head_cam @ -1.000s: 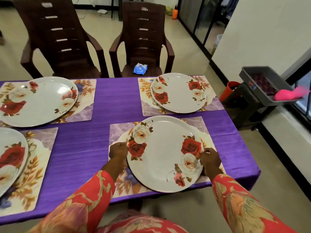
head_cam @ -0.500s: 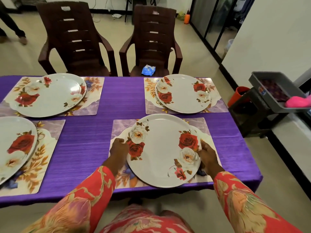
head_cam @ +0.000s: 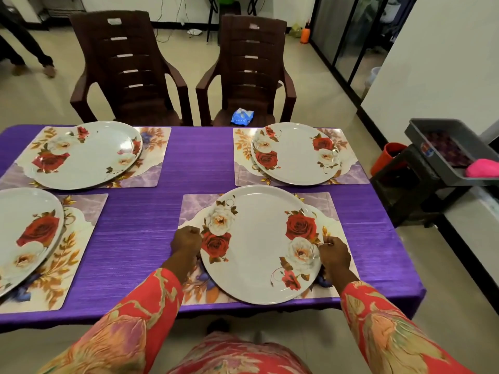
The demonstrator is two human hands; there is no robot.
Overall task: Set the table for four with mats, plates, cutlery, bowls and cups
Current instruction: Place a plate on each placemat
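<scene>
A white rose-patterned plate (head_cam: 256, 244) lies on the near right mat (head_cam: 321, 203) of the purple table (head_cam: 194, 168). My left hand (head_cam: 186, 240) grips its left rim with curled fingers. My right hand (head_cam: 333, 252) grips its right rim. Three more rose plates lie on their own floral mats: far left plate (head_cam: 86, 155), far right plate (head_cam: 293, 155), near left plate (head_cam: 24, 236). No cutlery, bowls or cups are in view.
Two brown plastic chairs (head_cam: 127, 68) (head_cam: 248, 68) stand behind the table; a blue packet (head_cam: 242, 116) lies on the right seat. A dark stool (head_cam: 410, 182) holds a grey tray (head_cam: 448, 149) with a pink object, beside an orange bucket (head_cam: 388, 157). Someone's legs (head_cam: 24, 52) are at far left.
The view has lifted and pulled back a little. Both hands stay on the plate's rims; the plate has settled slightly on its mat.
</scene>
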